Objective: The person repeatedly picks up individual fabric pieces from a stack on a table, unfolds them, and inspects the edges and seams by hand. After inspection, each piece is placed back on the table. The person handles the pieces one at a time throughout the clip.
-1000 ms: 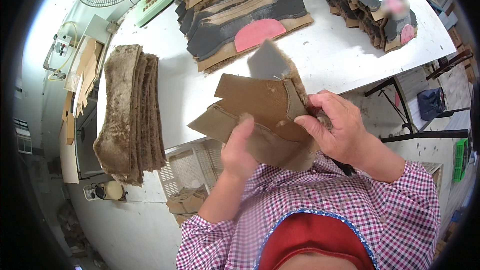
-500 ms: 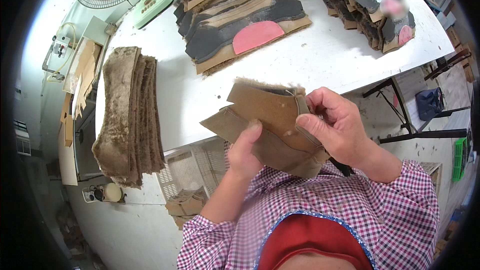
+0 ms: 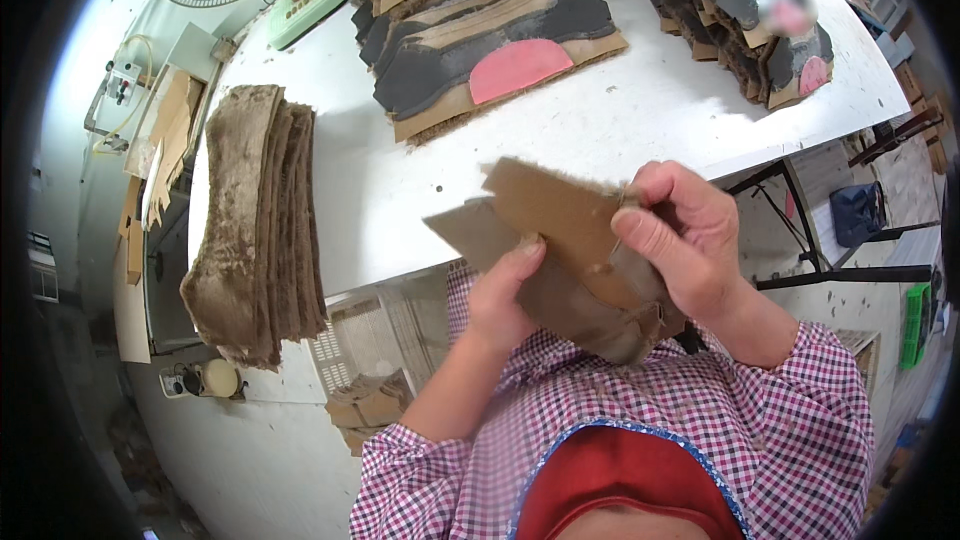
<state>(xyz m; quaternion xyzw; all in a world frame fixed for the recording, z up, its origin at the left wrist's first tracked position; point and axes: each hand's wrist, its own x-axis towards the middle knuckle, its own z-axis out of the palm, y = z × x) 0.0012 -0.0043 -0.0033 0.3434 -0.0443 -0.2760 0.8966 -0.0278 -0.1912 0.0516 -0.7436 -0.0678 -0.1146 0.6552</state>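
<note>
Between my hands, in front of my chest at the table's near edge, is a brown fur-lined leather piece (image 3: 570,225) with a seam along it and fuzzy fur at its far edge. My left hand (image 3: 505,290) grips its left side, the thumb lying on top and the fingers hidden beneath. My right hand (image 3: 685,235) pinches the right edge between thumb and bent forefinger. On the table's left lies a stack of brown furry pieces (image 3: 255,220). Farther off, a row of overlapping black and tan pieces (image 3: 500,50) carries a pink half-round patch (image 3: 520,70).
More layered pieces (image 3: 730,20) lie at the far right of the white table (image 3: 390,210). A green fan (image 3: 310,5) stands at the far left. Below the near edge is a pale plastic crate (image 3: 365,340) beside tan pieces (image 3: 370,405). A dark blue bag (image 3: 858,212) is on the right.
Both hands have shifted a little to the right with the leather piece. My right hand has risen slightly and drawn the piece's right edge up and outward, tilting it.
</note>
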